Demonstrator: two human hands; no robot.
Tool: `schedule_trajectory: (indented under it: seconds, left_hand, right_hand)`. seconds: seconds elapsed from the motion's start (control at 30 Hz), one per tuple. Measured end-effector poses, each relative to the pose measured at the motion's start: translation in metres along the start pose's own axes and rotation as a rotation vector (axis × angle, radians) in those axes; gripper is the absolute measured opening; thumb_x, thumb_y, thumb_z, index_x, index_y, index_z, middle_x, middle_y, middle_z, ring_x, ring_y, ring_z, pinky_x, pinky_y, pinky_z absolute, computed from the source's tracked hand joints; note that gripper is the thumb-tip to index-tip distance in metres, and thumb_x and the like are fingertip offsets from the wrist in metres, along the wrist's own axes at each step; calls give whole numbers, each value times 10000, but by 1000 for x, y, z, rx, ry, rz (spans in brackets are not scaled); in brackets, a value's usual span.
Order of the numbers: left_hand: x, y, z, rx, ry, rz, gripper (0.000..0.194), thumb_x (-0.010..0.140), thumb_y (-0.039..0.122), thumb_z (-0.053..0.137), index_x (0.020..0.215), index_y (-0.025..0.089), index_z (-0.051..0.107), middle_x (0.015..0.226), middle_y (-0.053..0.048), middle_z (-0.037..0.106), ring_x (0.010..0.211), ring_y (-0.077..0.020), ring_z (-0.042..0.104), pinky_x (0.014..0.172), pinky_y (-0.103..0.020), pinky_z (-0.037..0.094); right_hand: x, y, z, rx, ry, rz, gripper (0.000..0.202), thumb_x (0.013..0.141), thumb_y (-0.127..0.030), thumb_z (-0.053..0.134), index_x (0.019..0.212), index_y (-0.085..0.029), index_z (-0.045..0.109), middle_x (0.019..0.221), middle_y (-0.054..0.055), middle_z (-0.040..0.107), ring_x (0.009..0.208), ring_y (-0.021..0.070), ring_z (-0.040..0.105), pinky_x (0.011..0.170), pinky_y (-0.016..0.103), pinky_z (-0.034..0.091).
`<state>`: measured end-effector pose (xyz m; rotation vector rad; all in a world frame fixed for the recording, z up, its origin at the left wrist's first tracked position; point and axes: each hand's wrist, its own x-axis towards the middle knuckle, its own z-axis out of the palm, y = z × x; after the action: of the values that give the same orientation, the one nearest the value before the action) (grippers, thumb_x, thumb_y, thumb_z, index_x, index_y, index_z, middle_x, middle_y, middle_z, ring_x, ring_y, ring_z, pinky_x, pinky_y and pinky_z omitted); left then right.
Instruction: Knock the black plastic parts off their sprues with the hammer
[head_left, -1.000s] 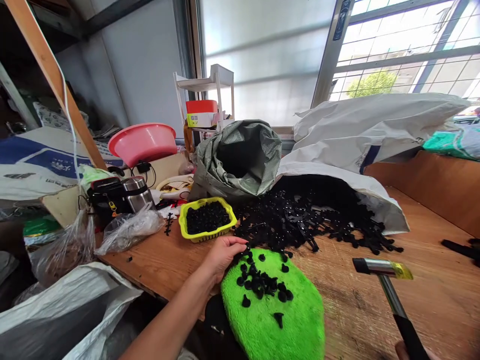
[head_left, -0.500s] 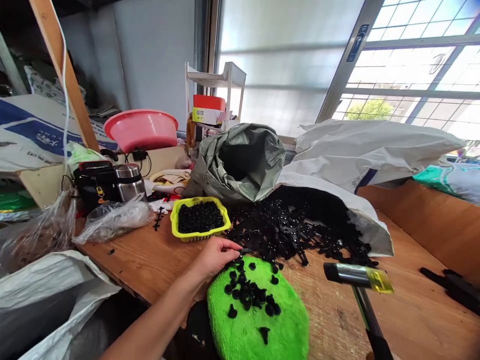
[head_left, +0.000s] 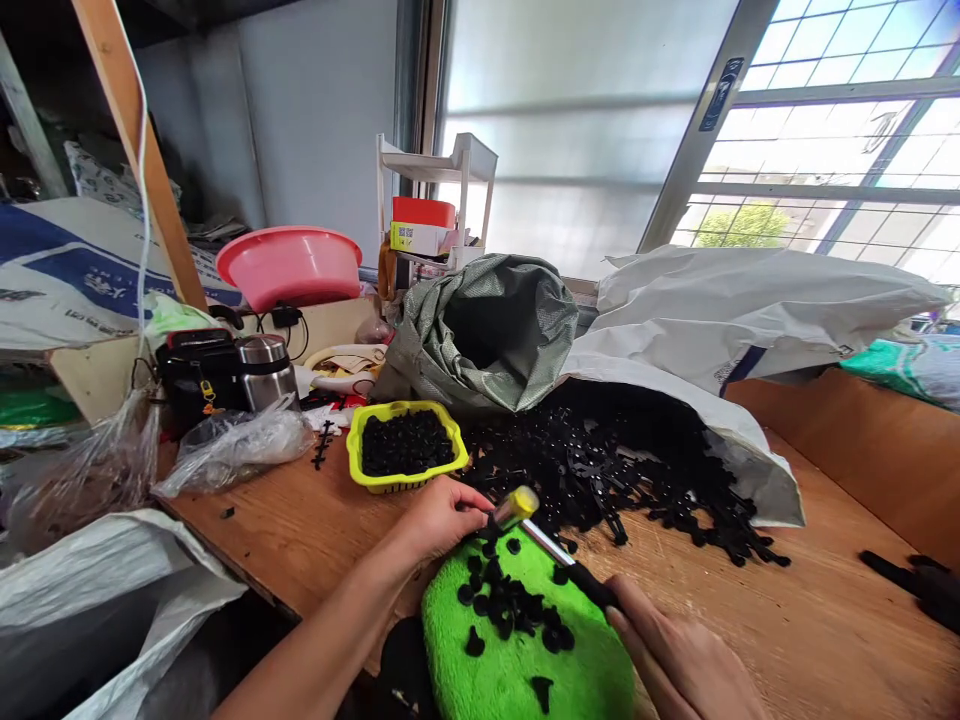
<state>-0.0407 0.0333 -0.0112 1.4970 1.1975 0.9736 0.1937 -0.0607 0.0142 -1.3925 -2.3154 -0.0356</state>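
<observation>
Hands work at the near edge of a cluttered wooden worktop (head_left: 750,620). The left hand (head_left: 439,515) rests at the far rim of a bright green fuzzy pad (head_left: 517,670), fingers curled and pinching something small and black; what exactly it pinches is too small to tell. The right hand (head_left: 675,660) is closed around the dark handle of a small hammer (head_left: 547,550), whose yellow-tipped head sits just beside the left fingertips. Loose black plastic pieces (head_left: 510,605) lie scattered on the pad. Beyond it, a large heap of black plastic parts (head_left: 622,470) spills from a white sack (head_left: 735,310) lying on its side. A yellow basket (head_left: 405,450) full of small black pieces stands near the left hand, with an open grey-green woven bag (head_left: 487,330) behind it. A pink basin (head_left: 289,262) sits toward the far left corner.
</observation>
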Motion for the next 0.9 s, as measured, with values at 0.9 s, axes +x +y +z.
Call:
schedule_trajectory:
  seconds: [0.9]
  left_hand:
    - [-6, -9, 3, -115, 30, -40, 207, 632, 239, 582, 764, 119, 687, 635, -15, 627, 522, -88, 456, 507, -190, 312]
  right_hand:
    - [-10, 2, 21, -198, 0, -84, 224, 877, -217, 259, 811, -210, 472, 448, -20, 539, 350, 204, 535, 320, 272, 335]
